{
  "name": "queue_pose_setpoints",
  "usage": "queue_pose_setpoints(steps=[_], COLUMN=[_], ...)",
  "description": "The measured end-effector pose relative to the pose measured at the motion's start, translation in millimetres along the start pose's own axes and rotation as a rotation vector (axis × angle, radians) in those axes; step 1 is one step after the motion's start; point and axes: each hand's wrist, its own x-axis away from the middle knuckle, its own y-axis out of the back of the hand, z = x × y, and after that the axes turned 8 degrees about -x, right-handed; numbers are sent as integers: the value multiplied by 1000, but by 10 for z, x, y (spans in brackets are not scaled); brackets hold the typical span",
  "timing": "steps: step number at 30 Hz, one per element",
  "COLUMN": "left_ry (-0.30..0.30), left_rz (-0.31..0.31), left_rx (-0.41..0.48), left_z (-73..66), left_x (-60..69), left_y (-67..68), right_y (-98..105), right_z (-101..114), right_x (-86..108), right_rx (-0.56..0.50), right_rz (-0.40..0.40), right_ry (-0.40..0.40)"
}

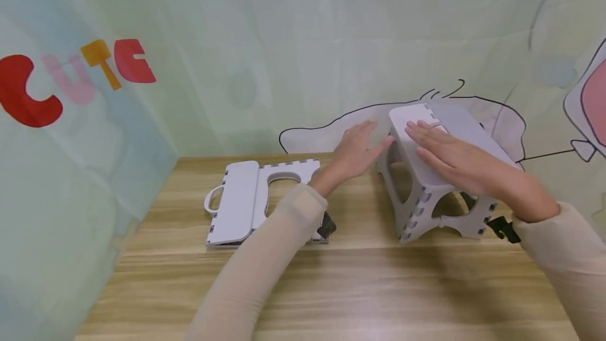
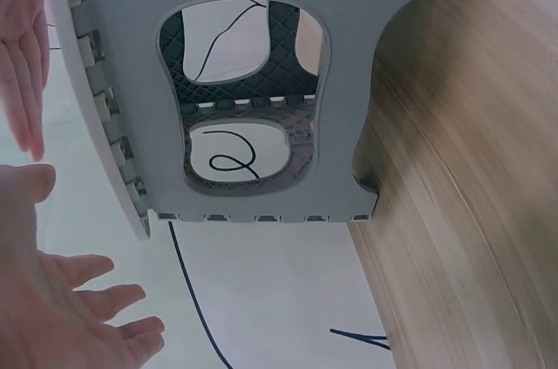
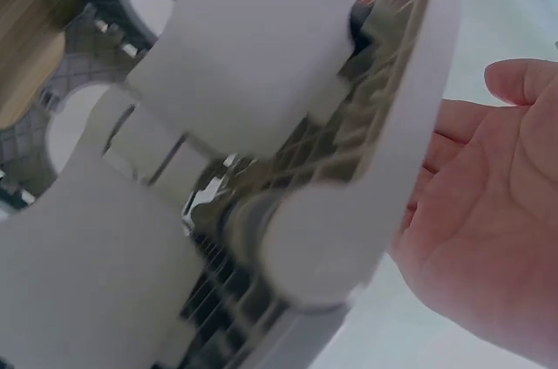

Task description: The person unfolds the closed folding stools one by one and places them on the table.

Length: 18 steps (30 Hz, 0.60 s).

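Observation:
An unfolded grey-white folding step stool (image 1: 409,217) stands on its legs at the right of the wooden table. My right hand (image 1: 454,161) lies flat over its top, fingers straight; in the right wrist view the palm (image 3: 497,203) is beside the top's edge, and whether it touches cannot be told. My left hand (image 1: 356,152) hovers by the stool's left side, fingers spread and holding nothing. In the left wrist view that hand (image 2: 70,299) is apart from the stool's leg panel (image 2: 349,125). A second folding stool (image 1: 241,199), folded flat, lies left of my left forearm.
The wooden table (image 1: 369,288) runs up to a pale green printed cloth backdrop (image 1: 227,57) behind and at the left. Coloured letters (image 1: 134,62) mark the left cloth. Dark strap buckles (image 1: 326,225) hang at both wrists.

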Motion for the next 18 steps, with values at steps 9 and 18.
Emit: queue_pose_setpoints(steps=[9,18], left_ry=[21,48], left_rz=[-19,-33], left_rx=[17,14], left_z=[157,300], left_x=[60,147], left_y=[21,54], right_y=[-138,-280], right_z=[212,419], right_x=[-88,-143], right_rx=[6,137], right_rz=[19,10], right_ry=[72,105])
